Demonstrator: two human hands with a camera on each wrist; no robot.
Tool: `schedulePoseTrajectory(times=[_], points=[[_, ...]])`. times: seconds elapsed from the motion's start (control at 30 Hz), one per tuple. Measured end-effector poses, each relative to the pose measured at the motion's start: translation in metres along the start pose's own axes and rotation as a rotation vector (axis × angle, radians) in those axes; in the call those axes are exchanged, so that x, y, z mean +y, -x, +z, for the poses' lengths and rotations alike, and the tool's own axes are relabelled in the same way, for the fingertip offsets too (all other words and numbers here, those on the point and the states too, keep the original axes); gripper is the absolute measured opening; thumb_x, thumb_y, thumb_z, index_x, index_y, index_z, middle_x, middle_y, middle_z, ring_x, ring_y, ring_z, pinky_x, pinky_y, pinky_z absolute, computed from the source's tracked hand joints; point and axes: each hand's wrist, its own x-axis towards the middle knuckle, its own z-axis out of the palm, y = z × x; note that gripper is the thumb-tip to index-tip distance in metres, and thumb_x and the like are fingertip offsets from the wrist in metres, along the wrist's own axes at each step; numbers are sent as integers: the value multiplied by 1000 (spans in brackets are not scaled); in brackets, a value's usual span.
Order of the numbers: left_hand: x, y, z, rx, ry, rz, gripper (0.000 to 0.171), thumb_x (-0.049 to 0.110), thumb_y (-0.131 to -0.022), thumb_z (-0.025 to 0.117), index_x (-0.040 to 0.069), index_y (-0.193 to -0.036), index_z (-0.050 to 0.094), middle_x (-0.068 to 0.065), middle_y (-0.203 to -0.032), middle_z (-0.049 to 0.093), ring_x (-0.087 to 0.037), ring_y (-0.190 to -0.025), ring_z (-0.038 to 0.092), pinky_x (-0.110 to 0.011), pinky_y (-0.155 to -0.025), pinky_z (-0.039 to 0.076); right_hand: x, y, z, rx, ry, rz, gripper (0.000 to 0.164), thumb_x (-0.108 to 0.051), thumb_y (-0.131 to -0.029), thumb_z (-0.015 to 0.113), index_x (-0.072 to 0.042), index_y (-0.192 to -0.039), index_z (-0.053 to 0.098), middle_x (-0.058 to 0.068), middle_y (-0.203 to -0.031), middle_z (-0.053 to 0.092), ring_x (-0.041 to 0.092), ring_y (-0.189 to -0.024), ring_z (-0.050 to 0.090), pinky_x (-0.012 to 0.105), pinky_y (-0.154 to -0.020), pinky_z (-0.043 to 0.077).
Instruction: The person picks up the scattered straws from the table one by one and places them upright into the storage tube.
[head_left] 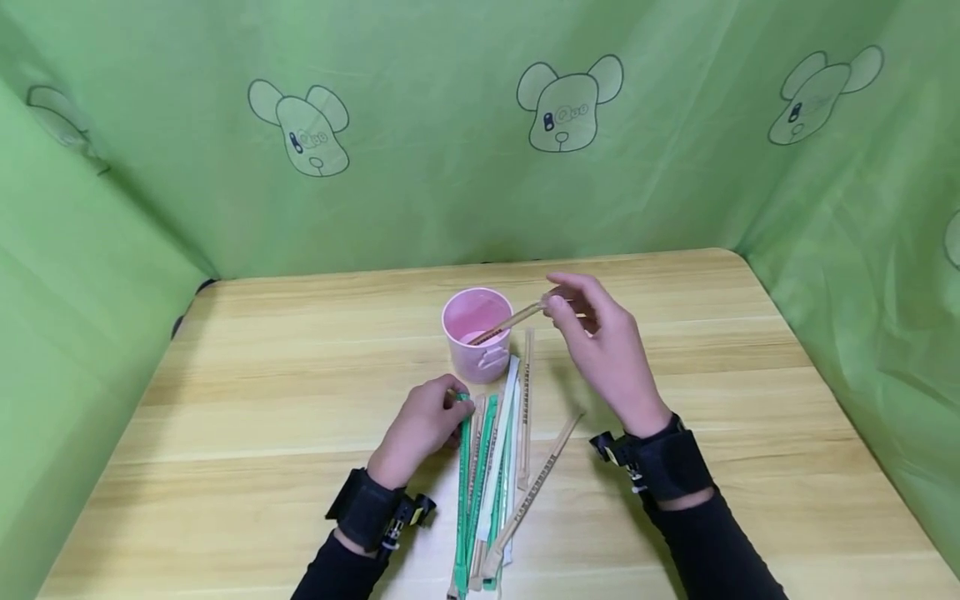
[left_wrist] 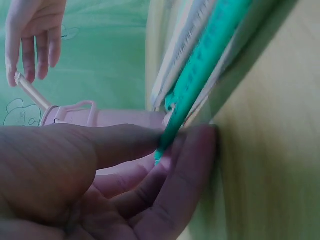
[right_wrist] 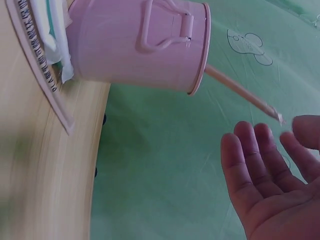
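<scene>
A pink bucket (head_left: 480,362) with a small handle stands upright on the table. One brown paper-wrapped straw (head_left: 504,325) leans out over its rim, lower end inside. At the straw's upper end is my right hand (head_left: 611,350), its fingers spread; the right wrist view shows a small gap between the thumb and the straw tip (right_wrist: 277,116). My left hand (head_left: 425,421) pinches the end of a green wrapped straw (left_wrist: 200,67) between thumb and fingers, in front of the bucket. Beside it lie several green, white and brown wrapped straws (head_left: 491,475) in a loose bunch.
Two brown straws lie apart at the bunch's right, one upright in view (head_left: 527,400) and one slanted (head_left: 536,487). The wooden table (head_left: 300,358) meets green curtains (head_left: 435,183) at the back and sides.
</scene>
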Motion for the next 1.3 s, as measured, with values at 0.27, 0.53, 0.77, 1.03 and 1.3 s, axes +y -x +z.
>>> schedulePoseTrajectory(times=[0.27, 0.53, 0.77, 1.03, 1.3], points=[[7, 6, -15, 51, -36, 73, 22, 3, -104, 62, -4, -124, 68, -11, -87, 65, -29, -63, 68, -39, -61, 60, 4, 6, -12, 22, -57, 37, 43, -23, -113, 55, -17, -155, 51, 9, -122, 69, 21, -103, 71, 35, -91, 59], [18, 17, -38, 128, 38, 86, 33, 7, -104, 69, 1, -136, 66, -14, -102, 67, -25, -76, 70, -42, -71, 63, 13, 13, -18, 14, -27, 52, 41, -22, -114, 54, -13, -153, 52, 7, -121, 69, 23, -102, 71, 27, -89, 58], [27, 26, -58, 320, 89, 220, 38, 7, -105, 68, 2, -143, 62, -17, -112, 66, -29, -97, 73, -35, -74, 64, 26, 23, -14, -30, 16, 72, 41, -25, -114, 54, -16, -153, 53, 6, -120, 70, 21, -103, 71, 29, -87, 58], [37, 31, -64, 722, 306, 491, 34, 8, -103, 71, 2, -136, 67, -13, -106, 67, -21, -90, 72, -31, -75, 63, 46, 37, -5, -90, 73, 104, 40, -26, -113, 55, -15, -152, 55, 9, -119, 71, 25, -99, 71, 29, -80, 58], [49, 31, -59, 1028, 538, 798, 26, -3, -98, 74, -4, -124, 69, -21, -104, 69, -28, -90, 75, -37, -78, 63, 62, 49, -1, -134, 168, 144, 29, -20, -112, 57, -6, -137, 66, 12, -108, 72, 23, -94, 67, 34, -77, 56]])
